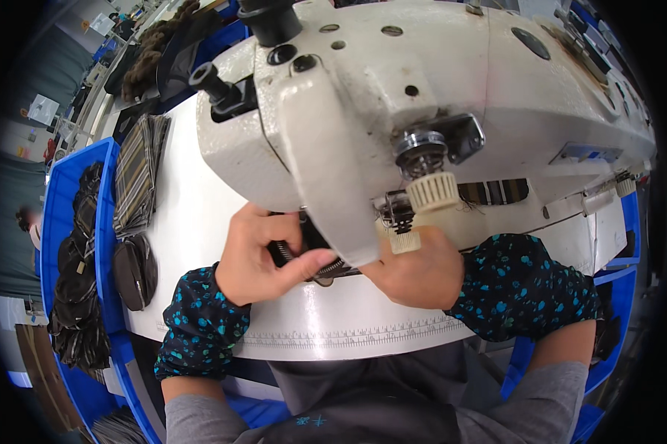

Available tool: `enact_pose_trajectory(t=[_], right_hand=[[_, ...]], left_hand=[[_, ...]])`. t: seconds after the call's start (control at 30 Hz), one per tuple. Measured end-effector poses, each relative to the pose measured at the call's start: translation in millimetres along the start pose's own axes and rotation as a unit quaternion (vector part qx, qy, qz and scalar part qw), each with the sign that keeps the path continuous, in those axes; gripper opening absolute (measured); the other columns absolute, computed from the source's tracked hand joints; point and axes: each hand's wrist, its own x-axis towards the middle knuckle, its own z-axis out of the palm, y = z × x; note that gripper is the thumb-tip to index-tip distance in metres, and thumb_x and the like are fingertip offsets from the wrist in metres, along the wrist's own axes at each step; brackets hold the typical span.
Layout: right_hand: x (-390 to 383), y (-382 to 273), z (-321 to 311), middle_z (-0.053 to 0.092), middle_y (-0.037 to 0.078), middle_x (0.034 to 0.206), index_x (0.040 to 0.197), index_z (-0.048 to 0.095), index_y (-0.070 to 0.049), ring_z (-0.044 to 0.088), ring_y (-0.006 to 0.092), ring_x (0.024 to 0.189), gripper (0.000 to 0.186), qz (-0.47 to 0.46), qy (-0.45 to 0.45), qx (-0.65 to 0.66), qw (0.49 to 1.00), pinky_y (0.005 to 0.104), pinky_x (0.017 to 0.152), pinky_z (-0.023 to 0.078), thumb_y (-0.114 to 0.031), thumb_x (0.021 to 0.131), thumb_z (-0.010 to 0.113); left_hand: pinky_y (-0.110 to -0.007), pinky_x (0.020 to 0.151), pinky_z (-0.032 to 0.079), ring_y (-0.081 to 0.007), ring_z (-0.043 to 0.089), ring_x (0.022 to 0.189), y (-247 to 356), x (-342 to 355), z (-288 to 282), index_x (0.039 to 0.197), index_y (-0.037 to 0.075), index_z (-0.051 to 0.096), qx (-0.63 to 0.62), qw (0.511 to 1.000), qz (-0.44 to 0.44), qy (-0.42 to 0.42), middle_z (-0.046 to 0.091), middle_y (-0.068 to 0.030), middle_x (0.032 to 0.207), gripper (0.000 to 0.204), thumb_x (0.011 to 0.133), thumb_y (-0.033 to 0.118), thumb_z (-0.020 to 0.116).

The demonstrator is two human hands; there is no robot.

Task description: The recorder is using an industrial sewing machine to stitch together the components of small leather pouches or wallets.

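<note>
1. Fingers (304, 268) of the left hand (252, 259) hold a dark zippered piece (280, 254) between them.
2. Right hand (424, 274) is just right of those fingers, its fingertips hidden by the sewing machine (330, 148); I cannot tell their grip.

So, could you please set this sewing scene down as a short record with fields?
Machine: white sewing machine above a white table
Left hand: fingers and thumb on a dark piece with a toothed edge
Right hand: partly hidden by the machine; its hold cannot be told
Table's left side: folded striped fabric, dark pouch
Beyond that: blue bin with dark pieces
Near edge: ruler markings
</note>
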Motion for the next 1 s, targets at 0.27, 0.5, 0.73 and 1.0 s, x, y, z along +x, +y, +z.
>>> enact_pose_trajectory(t=[0.27, 0.5, 0.73, 1.0], right_hand=[[1, -3, 3, 0.052, 0.001, 0.055, 0.078, 0.062, -0.009, 0.060, 0.0183, 0.049, 0.008, -0.003, 0.017, -0.002, 1.000, 0.0344, 0.041, 0.044, -0.016, 0.075, 0.065], [0, -5, 0, 0.059, 0.001, 0.064, 0.083, 0.065, -0.006, 0.062, 0.0170, 0.051, 0.012, -0.014, 0.004, 0.001, 1.000, 0.0329, 0.042, 0.046, -0.016, 0.075, 0.065], [-8, -21, -5, 0.064, 0.004, 0.083, 0.092, 0.069, -0.007, 0.058, 0.0117, 0.057, 0.020, -0.046, -0.028, -0.020, 0.998, 0.0271, 0.048, 0.045, -0.016, 0.075, 0.063], [-9, -22, -4, 0.067, 0.005, 0.088, 0.091, 0.068, -0.005, 0.056, 0.0116, 0.056, 0.022, -0.056, -0.032, -0.042, 0.997, 0.0266, 0.049, 0.043, -0.017, 0.073, 0.062]], left_hand=[[-0.041, 0.095, 0.042, -0.0200, 0.061, 0.087, 14, -10, 19, 0.109, 0.007, 0.066, 0.416, 0.887, 0.197, -0.028, 0.067, -0.0021, 0.091, 0.031, 0.080, 0.014, 0.061], [-0.041, 0.090, 0.040, -0.0235, 0.058, 0.090, 34, -9, 22, 0.113, 0.001, 0.063, 0.250, 0.960, 0.067, -0.105, 0.064, -0.0035, 0.084, 0.044, 0.070, 0.010, 0.071], [-0.042, 0.083, 0.043, -0.0239, 0.054, 0.077, 25, -16, 29, 0.108, 0.011, 0.071, 0.302, 0.950, 0.080, 0.001, 0.057, -0.0002, 0.079, 0.043, 0.066, 0.002, 0.076], [-0.039, 0.079, 0.041, -0.0237, 0.054, 0.079, 24, -16, 41, 0.099, 0.012, 0.078, 0.336, 0.936, 0.101, 0.035, 0.059, 0.0004, 0.086, 0.039, 0.062, 0.001, 0.075]])
